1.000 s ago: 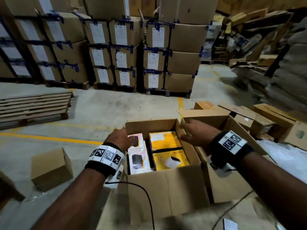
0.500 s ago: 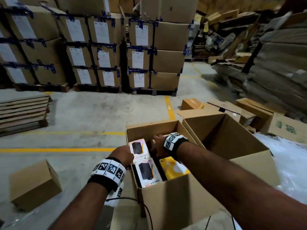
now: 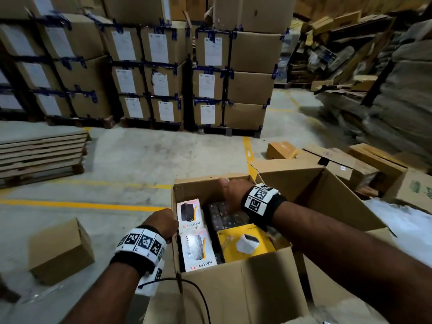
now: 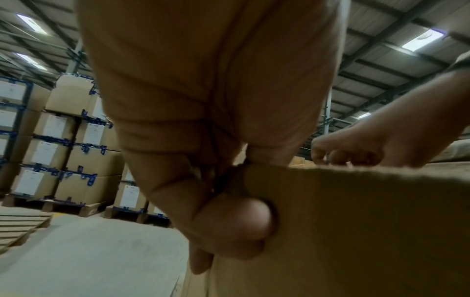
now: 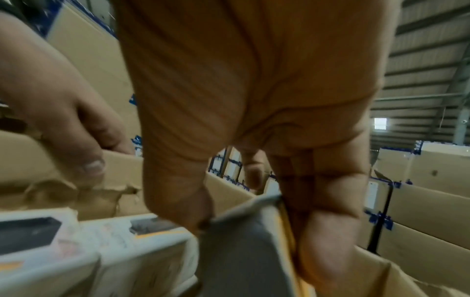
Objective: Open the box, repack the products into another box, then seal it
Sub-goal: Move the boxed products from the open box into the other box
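Observation:
An open cardboard box (image 3: 233, 288) stands on the floor right below me. It holds two white product boxes (image 3: 198, 249) on its left and a yellow product box (image 3: 245, 242) on its right. My left hand (image 3: 163, 222) grips the box's left wall, thumb (image 4: 234, 221) outside and fingers over the rim. Reaching into the far right of the box, my right hand (image 3: 231, 192) pinches a grey-and-yellow product box (image 5: 241, 241) that is tipped up on edge. A second open box (image 3: 304, 188) leans against the right side and looks empty.
A small closed carton (image 3: 60, 249) lies on the floor at left, near a low stack of boards (image 3: 42, 155). Strapped cartons on pallets (image 3: 163, 66) line the back. Loose cartons (image 3: 350, 164), flattened cardboard (image 3: 397, 90) and white plastic sheet (image 3: 409, 225) crowd the right.
My right hand left the box's right flap, reached inside and tipped up a product box, whose dark side now shows. My left hand kept its hold on the left wall.

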Demonstrator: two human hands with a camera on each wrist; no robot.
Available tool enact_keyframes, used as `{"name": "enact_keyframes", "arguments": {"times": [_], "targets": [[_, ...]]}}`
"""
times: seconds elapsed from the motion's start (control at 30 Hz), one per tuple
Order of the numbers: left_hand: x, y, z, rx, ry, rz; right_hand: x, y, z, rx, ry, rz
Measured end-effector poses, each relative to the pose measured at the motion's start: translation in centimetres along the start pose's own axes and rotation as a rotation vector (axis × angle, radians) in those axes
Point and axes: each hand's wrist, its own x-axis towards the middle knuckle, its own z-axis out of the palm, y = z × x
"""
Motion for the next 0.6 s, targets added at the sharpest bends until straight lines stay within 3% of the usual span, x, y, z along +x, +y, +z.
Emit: {"name": "enact_keyframes", "arguments": {"times": [0.23, 0.37, 0.5, 0.6], "targets": [[-0.6, 0.1, 0.5, -0.017, 0.038, -0.004, -2.7, 4.7, 0.5, 0.169, 0.072, 0.109], [-0.8, 0.3, -0.9, -0.022, -0.021, -0.004, -6.2, 7.8, -1.7, 0.263, 0.166, 0.071], [-1.4, 3.5, -4.0, 0.068, 0.083, 0.080, -10.8, 12.2, -5.9, 0.468, 0.298, 0.072], [-1.1, 7.5, -4.9, 0.121, 0.135, 0.152, -12.9, 15.8, -8.7, 0.474, 0.374, 0.169]]}}
